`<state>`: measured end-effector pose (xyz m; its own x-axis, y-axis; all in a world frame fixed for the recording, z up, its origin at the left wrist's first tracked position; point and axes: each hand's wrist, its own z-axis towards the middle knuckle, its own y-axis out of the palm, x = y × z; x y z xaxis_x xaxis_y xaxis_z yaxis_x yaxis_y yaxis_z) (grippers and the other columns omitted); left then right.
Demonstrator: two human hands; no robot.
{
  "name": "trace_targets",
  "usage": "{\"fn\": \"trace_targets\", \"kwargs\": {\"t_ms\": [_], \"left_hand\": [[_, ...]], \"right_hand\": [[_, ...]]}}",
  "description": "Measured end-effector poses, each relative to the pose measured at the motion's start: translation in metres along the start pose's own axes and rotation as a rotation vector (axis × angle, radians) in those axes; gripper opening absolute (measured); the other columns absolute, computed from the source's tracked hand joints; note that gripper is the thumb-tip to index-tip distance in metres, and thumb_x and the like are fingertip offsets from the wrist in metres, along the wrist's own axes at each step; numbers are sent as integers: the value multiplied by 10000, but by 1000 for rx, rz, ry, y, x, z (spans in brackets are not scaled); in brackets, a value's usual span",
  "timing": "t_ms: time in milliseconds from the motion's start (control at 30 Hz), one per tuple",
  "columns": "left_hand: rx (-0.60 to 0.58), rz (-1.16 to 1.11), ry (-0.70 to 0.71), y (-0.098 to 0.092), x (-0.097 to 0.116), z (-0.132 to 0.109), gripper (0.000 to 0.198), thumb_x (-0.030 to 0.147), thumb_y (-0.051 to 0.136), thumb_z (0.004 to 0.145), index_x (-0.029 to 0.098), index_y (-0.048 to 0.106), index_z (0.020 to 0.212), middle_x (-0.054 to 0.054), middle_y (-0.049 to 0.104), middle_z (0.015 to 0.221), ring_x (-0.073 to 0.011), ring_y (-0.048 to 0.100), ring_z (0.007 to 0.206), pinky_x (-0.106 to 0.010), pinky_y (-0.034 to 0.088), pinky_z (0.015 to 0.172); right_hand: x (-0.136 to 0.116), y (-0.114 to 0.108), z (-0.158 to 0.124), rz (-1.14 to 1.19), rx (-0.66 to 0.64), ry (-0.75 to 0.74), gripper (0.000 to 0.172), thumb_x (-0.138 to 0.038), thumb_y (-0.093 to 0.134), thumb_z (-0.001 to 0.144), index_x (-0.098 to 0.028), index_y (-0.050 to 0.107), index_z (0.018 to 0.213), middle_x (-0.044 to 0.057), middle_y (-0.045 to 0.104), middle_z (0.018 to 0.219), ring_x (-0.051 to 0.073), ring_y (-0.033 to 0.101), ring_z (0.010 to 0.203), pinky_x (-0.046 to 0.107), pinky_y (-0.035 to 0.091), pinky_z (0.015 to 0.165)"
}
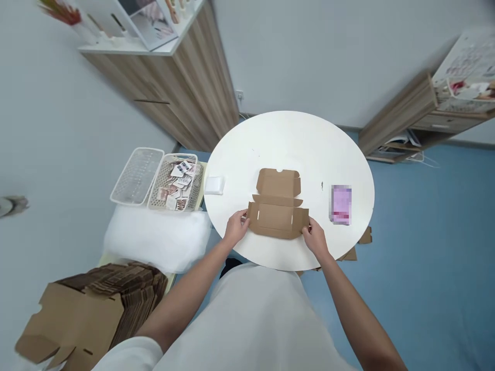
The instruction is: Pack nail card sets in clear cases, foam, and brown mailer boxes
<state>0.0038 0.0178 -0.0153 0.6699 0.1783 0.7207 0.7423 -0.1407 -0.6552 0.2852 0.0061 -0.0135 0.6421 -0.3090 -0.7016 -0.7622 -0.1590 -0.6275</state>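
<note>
Btwn L hand (pixel 236 226) and R hand (pixel 315 237), each pinching one end, prob. to steady it, an opened-out carton (pixel 276 218) lies on a white table (pixel 286 139); finger contact partly hidden. Pink pack (pixel 341 204) sits right of the grip, seemingly out of its way.

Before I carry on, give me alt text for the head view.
A left hand and a right hand hold an opened-out cardboard box by opposite sides on a white table. A white packet lies at the table's left, a pixelated pink-purple item at its right; farther left sit a filled basket and a cardboard stack.
</note>
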Motion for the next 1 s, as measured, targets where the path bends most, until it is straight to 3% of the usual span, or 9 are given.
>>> {"fn": "trace_targets", "kwargs": {"t_ms": [100, 167, 233, 300, 400, 567, 733, 867, 1000], "left_hand": [[38, 167, 11, 6, 6, 8, 420, 220, 481, 767, 162, 464, 1183, -90, 577, 1037, -177, 592, 817, -334, 457, 769], [105, 325, 85, 6, 12, 7, 515, 322, 518, 760, 148, 413, 1234, -144, 500, 1170, -249, 511, 1029, -399, 394, 866], [82, 456, 221, 4, 19, 4, 615, 443, 563, 717, 159, 410, 1242, -160, 425, 1258, -301, 386, 1166, -454, 294, 946], [-64, 531, 359, 3, 23, 0, 622, 506, 597, 671, 190, 467, 1191, -141, 441, 1250, -315, 345, 1193, -479, 207, 983], [-281, 602, 464, 7, 22, -3, 491, 453, 631, 667, 232, 538, 1096, -103, 515, 1171, -296, 383, 1156, -491, 143, 994], [-328, 686, 456, 18, 10, 0, 473, 295, 606, 709, 236, 493, 1165, -99, 537, 1141, -259, 445, 1098, -473, 171, 989], [-245, 747, 433, 18, 6, 5, 723, 327, 592, 695, 192, 291, 1338, -154, 302, 1383, -312, 250, 1266, -483, 142, 1001], [-219, 778, 450, 15, 9, 9, 859, 346, 592, 681, 152, 144, 1388, -156, 151, 1444, -322, 99, 1320, -495, 77, 1020], [-245, 815, 518, 15, 15, 12, 919, 287, 607, 639, 147, 101, 1394, -130, 124, 1455, -310, -22, 1333, -501, 23, 1034]], "right_hand": [[13, -3, 7, -29, -72, 73, 614, -273, 423, 730, -171, 282, 1319, 66, 581, 919, 200, 547, 785, 334, 427, 700], [14, -6, 14, -90, -5, 50, 733, -347, 491, 711, -134, 212, 1354, 123, 537, 1077, 254, 503, 977, 386, 405, 812], [10, -8, 25, -125, 87, 0, 775, -419, 526, 697, -133, 226, 1352, 149, 458, 1212, 288, 402, 1126, 425, 343, 911], [2, -10, 43, -86, 105, -24, 719, -464, 497, 723, -162, 270, 1335, 133, 445, 1247, 278, 375, 1163, 426, 322, 939], [-10, -8, 76, 57, 42, 13, 645, -480, 452, 758, -179, 308, 1310, 112, 498, 1209, 226, 466, 1084, 361, 379, 879], [-20, 5, 112, 41, 4, 122, 342, -352, 415, 772, -187, 538, 1045, 39, 625, 804, 174, 554, 763, 289, 403, 699], [-23, 11, 94, -11, 45, 59, 180, -272, 378, 747, -201, 543, 747, -22, 494, 564, 133, 438, 545, 246, 341, 561], [-27, 13, 69, -38, 74, 28, 152, -269, 378, 733, -204, 498, 666, -41, 418, 515, 117, 374, 506, 234, 314, 533], [-28, 14, 52, -126, 57, 52, 150, -257, 381, 724, -203, 507, 664, -38, 424, 509, 118, 380, 500, 231, 311, 517]]}}
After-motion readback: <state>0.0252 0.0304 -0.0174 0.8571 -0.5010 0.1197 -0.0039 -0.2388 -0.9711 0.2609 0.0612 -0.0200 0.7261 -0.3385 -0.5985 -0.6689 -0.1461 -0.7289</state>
